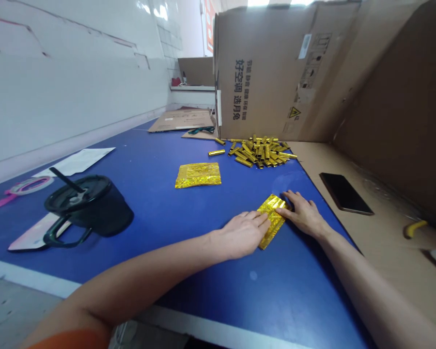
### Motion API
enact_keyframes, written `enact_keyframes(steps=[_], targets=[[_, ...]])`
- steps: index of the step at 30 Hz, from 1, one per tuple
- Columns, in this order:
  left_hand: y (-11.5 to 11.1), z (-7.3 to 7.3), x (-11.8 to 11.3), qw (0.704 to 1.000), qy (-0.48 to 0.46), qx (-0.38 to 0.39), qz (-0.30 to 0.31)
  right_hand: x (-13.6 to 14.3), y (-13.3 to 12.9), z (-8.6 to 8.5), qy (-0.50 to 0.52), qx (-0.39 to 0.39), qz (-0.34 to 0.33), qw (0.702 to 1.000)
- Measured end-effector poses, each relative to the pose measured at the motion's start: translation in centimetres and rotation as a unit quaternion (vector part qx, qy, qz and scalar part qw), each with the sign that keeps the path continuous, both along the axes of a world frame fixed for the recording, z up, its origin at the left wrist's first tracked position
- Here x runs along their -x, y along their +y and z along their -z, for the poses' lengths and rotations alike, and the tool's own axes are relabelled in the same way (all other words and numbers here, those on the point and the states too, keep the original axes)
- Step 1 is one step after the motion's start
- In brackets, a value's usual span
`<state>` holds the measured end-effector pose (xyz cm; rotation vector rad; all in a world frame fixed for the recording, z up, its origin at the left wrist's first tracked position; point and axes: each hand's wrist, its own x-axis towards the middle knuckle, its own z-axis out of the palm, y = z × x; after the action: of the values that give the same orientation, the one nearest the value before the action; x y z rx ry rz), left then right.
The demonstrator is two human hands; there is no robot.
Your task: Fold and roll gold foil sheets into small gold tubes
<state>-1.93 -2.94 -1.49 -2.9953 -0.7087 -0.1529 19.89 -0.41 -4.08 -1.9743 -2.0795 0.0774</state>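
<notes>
- The desk (160,208) has a blue top with a pale edge on the person's side.
- A gold foil sheet (276,224) lies aslant on the desk, near its right side, under both hands.
- The left hand (245,235) lies flat, palm down, with its fingers stretched out close together across the foil sheet's left part.
- The right hand (303,213) has its thumb on the foil sheet's right part and its fingers reaching beyond the sheet; whether it pinches the edge, I cannot tell.
- A stack of gold sheets (198,174) lies apart from the hands, farther back and to the left.
- A pile of small gold tubes (263,151) sits in front of a big cardboard box (272,72).
- Two loose tubes (216,152) lie just left of the pile.
- A black phone (345,193) lies on cardboard (330,157) to the right of the blue top.
- A dark mug (107,208) with a lid and a straw (67,179) stands at the left.
- Beyond the mug are a white paper (78,162) and a roll of tape (32,185).
</notes>
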Motion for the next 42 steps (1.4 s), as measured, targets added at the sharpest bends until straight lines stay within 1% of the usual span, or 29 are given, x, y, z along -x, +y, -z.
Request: enact_keyframes(steps=[7,12,16,22,24,26,28,30,31,33,35,36,38,42], targets=[[0.1,0.2,-0.1,1.0,-0.014,0.012,-0.001,0.1,0.0,-0.1,0.004,0.012,0.003,1.0],[0.3,0.3,0.0,0.999,-0.032,0.011,0.008,0.1,-0.1,0.0,0.006,0.006,0.007,1.0],[0.5,0.2,0.1,0.999,-0.036,0.007,0.008,0.3,-0.2,-0.1,0.004,0.004,0.016,1.0],[0.4,0.0,0.2,0.999,-0.032,0.005,0.011,0.2,-0.2,-0.1,-0.001,0.003,0.009,1.0],[0.3,-0.2,0.2,0.999,-0.035,0.009,0.007,0.1,-0.2,-0.1,-0.001,-0.005,0.007,1.0],[0.2,-0.4,0.2,0.999,-0.035,0.014,0.005,0.3,-0.4,-0.4,0.002,-0.03,0.004,1.0],[0.2,-0.5,0.2,0.999,-0.033,0.019,0.003,1.0,-0.8,-0.9,0.015,-0.077,-0.016,0.997],[0.2,-0.4,0.2,0.999,-0.033,0.021,0.003,2.1,-1.4,-1.6,0.049,-0.125,-0.062,0.989],[0.2,-0.3,0.1,0.999,-0.034,0.02,0.004,2.8,-1.7,-1.9,0.075,-0.131,-0.095,0.984],[0.2,-0.1,0.0,0.999,-0.033,0.015,0.0,4.2,-2.4,-2.2,0.112,-0.087,-0.17,0.975],[0.2,0.1,0.0,0.999,-0.029,0.009,-0.008,5.0,-2.7,-2.1,0.107,-0.042,-0.217,0.969],[0.2,0.2,0.0,1.0,-0.029,0.006,-0.01,5.2,-2.7,-1.9,0.101,-0.028,-0.227,0.968],[0.3,0.2,0.0,0.999,-0.031,0.005,-0.006,4.9,-2.3,-1.4,0.086,-0.014,-0.226,0.97],[0.2,-0.1,0.1,1.0,-0.023,0.006,0.007,3.4,-1.3,-0.6,0.027,-0.004,-0.191,0.981]])
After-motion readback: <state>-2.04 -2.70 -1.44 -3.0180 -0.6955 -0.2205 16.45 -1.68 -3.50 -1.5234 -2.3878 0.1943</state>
